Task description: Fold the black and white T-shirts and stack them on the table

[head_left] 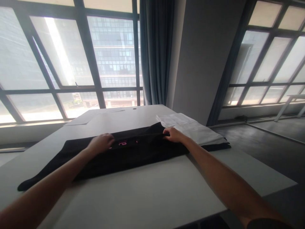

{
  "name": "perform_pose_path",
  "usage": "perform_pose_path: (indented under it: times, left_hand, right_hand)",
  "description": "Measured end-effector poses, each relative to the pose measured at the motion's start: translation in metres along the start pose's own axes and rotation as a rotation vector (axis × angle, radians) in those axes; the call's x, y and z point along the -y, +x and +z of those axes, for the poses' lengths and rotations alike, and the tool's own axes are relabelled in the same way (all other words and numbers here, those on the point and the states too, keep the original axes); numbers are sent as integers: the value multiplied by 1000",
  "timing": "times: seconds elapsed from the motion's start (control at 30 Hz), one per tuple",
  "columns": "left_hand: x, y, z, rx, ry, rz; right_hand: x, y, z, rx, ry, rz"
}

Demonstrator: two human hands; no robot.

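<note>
A black T-shirt (133, 159), partly folded, lies lengthwise across the white table. Pink lettering shows on it between my hands, partly hidden by a fold. My left hand (101, 143) is closed on the fabric left of the lettering; its fingertips are slightly blurred. At the right end of the shirt, my right hand (174, 135) pinches the upper layer between thumb and fingers. A corner of black cloth stands up just beyond that hand.
A stack of folded white cloth (197, 129) lies right of the shirt, with black cloth (215, 147) under it. White sheets (81, 119) rest at the table's (143, 194) far left. Windows, a blue curtain (156, 54) and a grey pillar (200, 60) stand behind.
</note>
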State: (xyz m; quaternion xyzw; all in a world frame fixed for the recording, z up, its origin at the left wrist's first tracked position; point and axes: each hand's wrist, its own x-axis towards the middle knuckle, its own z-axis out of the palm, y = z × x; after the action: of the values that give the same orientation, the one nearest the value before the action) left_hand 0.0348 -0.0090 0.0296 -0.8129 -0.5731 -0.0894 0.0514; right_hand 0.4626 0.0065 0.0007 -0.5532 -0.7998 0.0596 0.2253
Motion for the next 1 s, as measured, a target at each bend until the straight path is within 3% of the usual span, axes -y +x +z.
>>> perform_pose_path:
  times: [0.07, 0.13, 0.2, 0.27, 0.4, 0.53, 0.63, 0.7, 0.87, 0.93, 1.0]
  left_hand:
    - [-68, 16, 13, -15, -77, 133]
    - [-123, 29, 27, -26, -124, 200]
    - [-160, 38, 41, -22, -140, 198]
    - [-179, 47, 50, -26, -125, 171]
    - [-179, 56, 54, -32, -48, 194]
    - [-157, 56, 41, -114, -49, 228]
    - [-142, 52, 31, -137, -118, 314]
    - [-134, 50, 28, -84, -136, 417]
    - [-123, 52, 34, 113, -250, 582]
    - [-119, 57, 37, 189, -343, 594]
    - [-114, 65, 40, 235, -410, 589]
  right_hand:
    - [-2, 0, 3, -26, 30, 0]
    - [-2, -1, 5, -106, 97, -9]
    - [1, -2, 5, -218, 160, -10]
    - [5, -3, 4, -300, 197, -9]
    - [8, -4, 3, -277, 210, -23]
    - [3, -2, 1, -134, 155, -48]
    - [1, -2, -5, -130, 148, -100]
    - [2, -3, -11, -49, 176, -88]
    - [-1, -9, -28, 432, 282, 65]
    - [-6, -6, -31, 486, 362, 97]
    - [-14, 4, -31, 436, 383, 151]
